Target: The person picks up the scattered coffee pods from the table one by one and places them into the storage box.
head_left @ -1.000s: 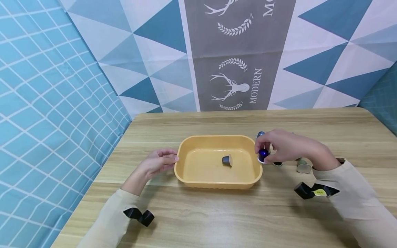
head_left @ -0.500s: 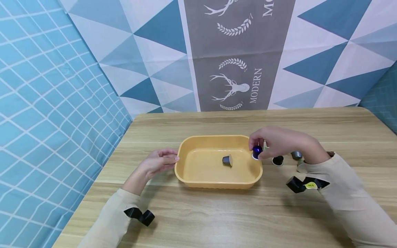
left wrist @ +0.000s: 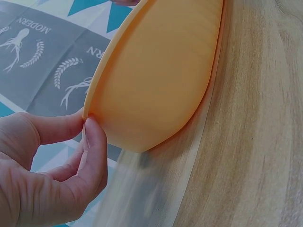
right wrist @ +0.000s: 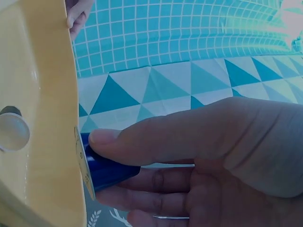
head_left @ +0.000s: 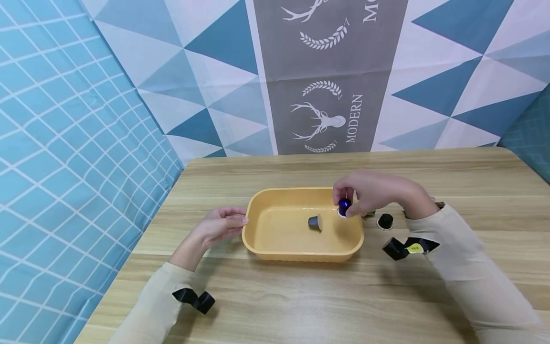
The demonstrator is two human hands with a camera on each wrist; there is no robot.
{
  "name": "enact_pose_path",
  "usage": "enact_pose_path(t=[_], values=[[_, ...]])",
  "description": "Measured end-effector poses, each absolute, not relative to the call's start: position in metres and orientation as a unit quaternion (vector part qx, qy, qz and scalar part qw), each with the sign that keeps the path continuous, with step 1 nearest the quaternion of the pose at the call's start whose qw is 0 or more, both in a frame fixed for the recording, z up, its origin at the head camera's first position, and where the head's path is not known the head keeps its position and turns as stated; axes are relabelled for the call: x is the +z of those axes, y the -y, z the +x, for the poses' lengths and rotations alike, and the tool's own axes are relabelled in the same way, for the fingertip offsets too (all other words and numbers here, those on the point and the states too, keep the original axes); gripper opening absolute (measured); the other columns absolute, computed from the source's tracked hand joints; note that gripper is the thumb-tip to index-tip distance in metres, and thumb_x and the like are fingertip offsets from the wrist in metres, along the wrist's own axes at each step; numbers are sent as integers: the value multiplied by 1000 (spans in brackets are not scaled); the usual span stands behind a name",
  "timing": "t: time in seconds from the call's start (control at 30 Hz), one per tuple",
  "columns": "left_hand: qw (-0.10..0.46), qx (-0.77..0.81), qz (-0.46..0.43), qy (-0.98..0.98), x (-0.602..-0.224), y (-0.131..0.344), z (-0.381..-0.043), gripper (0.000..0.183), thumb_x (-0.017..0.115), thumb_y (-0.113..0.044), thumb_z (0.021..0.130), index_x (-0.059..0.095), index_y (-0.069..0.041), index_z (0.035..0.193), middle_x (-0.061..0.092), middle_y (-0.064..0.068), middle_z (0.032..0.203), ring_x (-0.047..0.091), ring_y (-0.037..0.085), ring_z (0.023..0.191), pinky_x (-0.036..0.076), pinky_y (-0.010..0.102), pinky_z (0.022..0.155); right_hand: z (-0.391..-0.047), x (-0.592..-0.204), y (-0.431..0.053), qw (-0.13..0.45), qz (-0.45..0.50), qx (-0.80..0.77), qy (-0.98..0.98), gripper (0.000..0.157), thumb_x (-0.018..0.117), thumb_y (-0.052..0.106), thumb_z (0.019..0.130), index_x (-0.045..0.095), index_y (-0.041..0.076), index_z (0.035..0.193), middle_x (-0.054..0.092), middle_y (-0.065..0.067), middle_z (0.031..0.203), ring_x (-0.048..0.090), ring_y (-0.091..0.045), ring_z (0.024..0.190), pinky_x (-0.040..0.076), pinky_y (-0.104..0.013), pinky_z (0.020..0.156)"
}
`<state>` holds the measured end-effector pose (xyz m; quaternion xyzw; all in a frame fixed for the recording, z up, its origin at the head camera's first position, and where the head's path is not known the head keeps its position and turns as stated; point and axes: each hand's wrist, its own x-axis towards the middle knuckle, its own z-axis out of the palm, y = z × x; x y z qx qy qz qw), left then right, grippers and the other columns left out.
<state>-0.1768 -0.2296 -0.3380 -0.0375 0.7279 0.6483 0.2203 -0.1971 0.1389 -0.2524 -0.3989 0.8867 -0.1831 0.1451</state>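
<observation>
My right hand (head_left: 374, 191) pinches a shiny dark-blue coffee capsule (head_left: 344, 206) between thumb and fingers, over the right end of a yellow plastic tray (head_left: 296, 257). In the right wrist view the blue capsule (right wrist: 106, 168) shows its pale lidded face turned toward the tray. On the tray floor, right of its middle, a dark grey coffee capsule (head_left: 314, 222) lies on its side. My left hand (head_left: 220, 225) is at the tray's left end. The left wrist view shows that thumb and index finger pinching the tray's rim (left wrist: 97, 85).
To the right of the tray a black coffee capsule (head_left: 385, 221) stands on the wooden table (head_left: 292, 301). Part of another small object (head_left: 369, 213) peeks out below my right hand. A patterned cloth (head_left: 318, 76) hangs behind the table's far edge.
My right hand has carried the blue capsule leftward, from the tray's right rim to above its inside. The black capsule on the table has come into view. The left hand and tray stay put.
</observation>
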Motion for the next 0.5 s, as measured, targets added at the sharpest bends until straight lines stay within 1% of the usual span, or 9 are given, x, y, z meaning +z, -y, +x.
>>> enact_pose_path(t=[0.37, 0.5], values=[[222, 646, -37, -730, -338, 228, -177, 41, 62, -4, 90, 48, 9, 126, 65, -3, 93, 65, 5, 84, 58, 20, 79, -206, -251, -123, 151, -415, -178, -879, 15, 75, 9, 78, 62, 12, 87, 64, 2, 80, 55, -9, 75, 48, -24, 67], [222, 644, -37, -732, -338, 229, -177, 40, 62, -3, 90, 48, 9, 126, 64, -4, 93, 65, 5, 84, 58, 19, 79, -208, -251, -117, 156, -416, -183, -877, 15, 74, 8, 78, 62, 11, 87, 64, 1, 81, 56, -10, 76, 49, -25, 70]])
